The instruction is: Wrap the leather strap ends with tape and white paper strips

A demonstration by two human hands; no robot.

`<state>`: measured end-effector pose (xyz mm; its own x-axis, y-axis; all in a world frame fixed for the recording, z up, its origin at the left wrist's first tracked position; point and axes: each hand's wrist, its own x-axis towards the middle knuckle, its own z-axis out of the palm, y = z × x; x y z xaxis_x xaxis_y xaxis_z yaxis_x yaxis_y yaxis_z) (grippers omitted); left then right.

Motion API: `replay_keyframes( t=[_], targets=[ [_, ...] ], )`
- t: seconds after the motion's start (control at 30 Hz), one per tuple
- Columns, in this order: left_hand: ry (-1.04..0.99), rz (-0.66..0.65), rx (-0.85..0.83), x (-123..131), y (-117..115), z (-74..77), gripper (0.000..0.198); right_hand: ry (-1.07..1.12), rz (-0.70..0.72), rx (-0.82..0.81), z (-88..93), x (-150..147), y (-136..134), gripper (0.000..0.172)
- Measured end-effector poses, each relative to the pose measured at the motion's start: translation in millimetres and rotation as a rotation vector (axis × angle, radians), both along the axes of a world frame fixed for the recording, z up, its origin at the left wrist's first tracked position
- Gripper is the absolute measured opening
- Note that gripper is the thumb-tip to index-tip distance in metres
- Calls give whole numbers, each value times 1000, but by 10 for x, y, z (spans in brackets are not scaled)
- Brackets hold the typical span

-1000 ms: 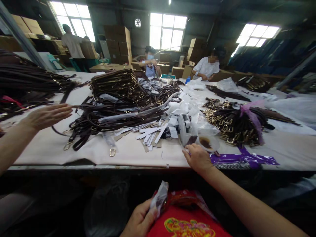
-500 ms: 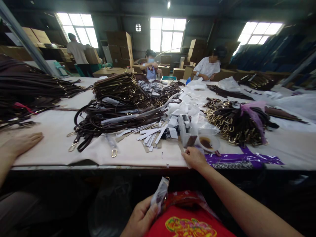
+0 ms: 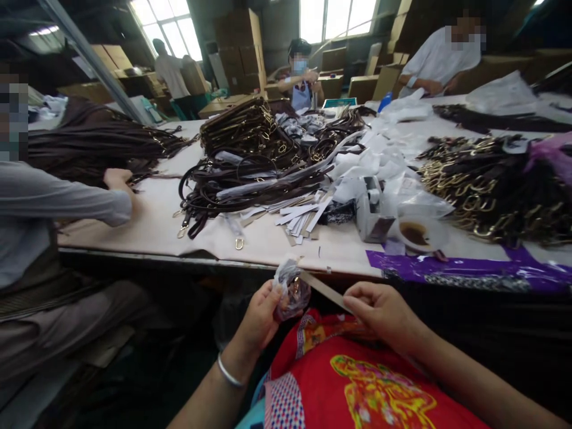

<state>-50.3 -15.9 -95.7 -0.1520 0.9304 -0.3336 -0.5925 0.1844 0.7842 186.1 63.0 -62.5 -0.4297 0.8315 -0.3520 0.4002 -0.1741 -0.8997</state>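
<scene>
In the head view, my left hand is closed around a small plastic-wrapped strap, with a glint of gold metal inside. Crumpled clear film covers its upper end. My right hand pinches one end of a narrow, pale strip of tape between thumb and fingers. The strip's other end reaches to the wrapped strap. Both hands are in front of the table edge, above my red apron. On the table beyond them stands a grey tape dispenser, beside white and beige paper strips.
Dark straps with gold clasps lie heaped mid-table; another clasp bundle is at right. A bowl of brown liquid stands near the purple tape. At left, a co-worker's arm reaches over the table. Other people work behind.
My right hand has left the dispenser with the strip and come down beside my left hand. The left hand has risen with the wrapped strap. The view has turned left and down.
</scene>
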Motion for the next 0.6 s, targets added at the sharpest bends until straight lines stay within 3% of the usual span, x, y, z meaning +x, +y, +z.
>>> replay_keyframes(
  t=[0.1, 0.27, 0.37, 0.6],
  targets=[
    [5, 7, 20, 35, 40, 33, 32, -66, 66, 30, 95, -114, -171, 24],
    [108, 36, 14, 122, 45, 3, 35, -236, 116, 325, 92, -148, -165, 20],
    [227, 80, 24, 154, 46, -53, 40, -304, 126, 418, 71, -136, -160, 19],
    [411, 138, 69, 175, 43, -94, 43, -300, 94, 414, 23, -150, -167, 19]
  ],
)
